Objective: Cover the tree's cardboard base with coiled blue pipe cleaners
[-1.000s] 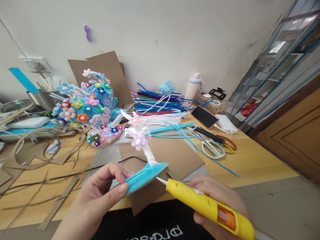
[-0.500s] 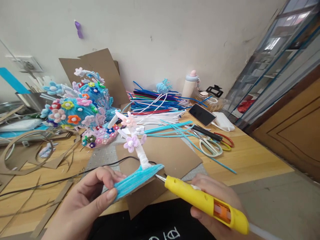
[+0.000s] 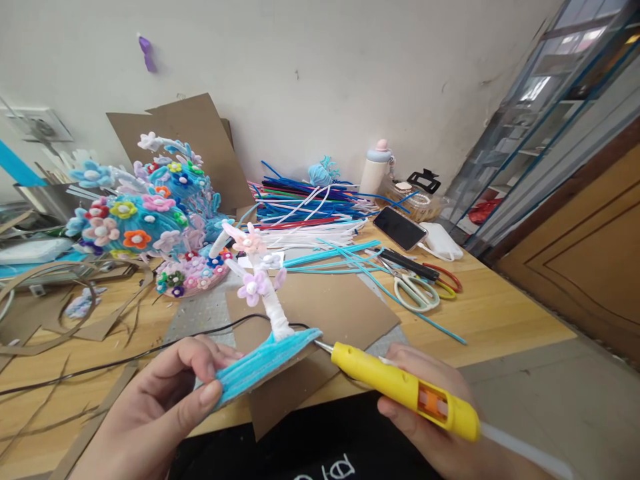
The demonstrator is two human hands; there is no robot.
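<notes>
My left hand [image 3: 170, 400] pinches the near left edge of a blue pipe-cleaner-covered cardboard base [image 3: 265, 363], which is tilted above the table. From the base rises a white wrapped stem [image 3: 276, 308] bearing a purple flower [image 3: 253, 287] and a pale pink flower [image 3: 249, 241]. My right hand [image 3: 430, 400] is closed around a yellow glue gun [image 3: 400, 380] with a clear glue stick [image 3: 525, 448] out of its back end. Its metal nozzle [image 3: 324, 346] is at the right edge of the base; whether it touches, I cannot tell.
Brown cardboard [image 3: 320, 307] lies beneath on the wooden table [image 3: 510, 313]. Scissors [image 3: 417, 295], a phone [image 3: 399, 228] and piled pipe cleaners [image 3: 305, 207] sit behind. At left stands a flower-covered blue craft piece [image 3: 150, 223]. A black cord [image 3: 125, 360] crosses the table.
The glue gun's nozzle has shifted from under the base's edge to its right tip. The base has turned slightly in my left hand. The whole view has moved a little.
</notes>
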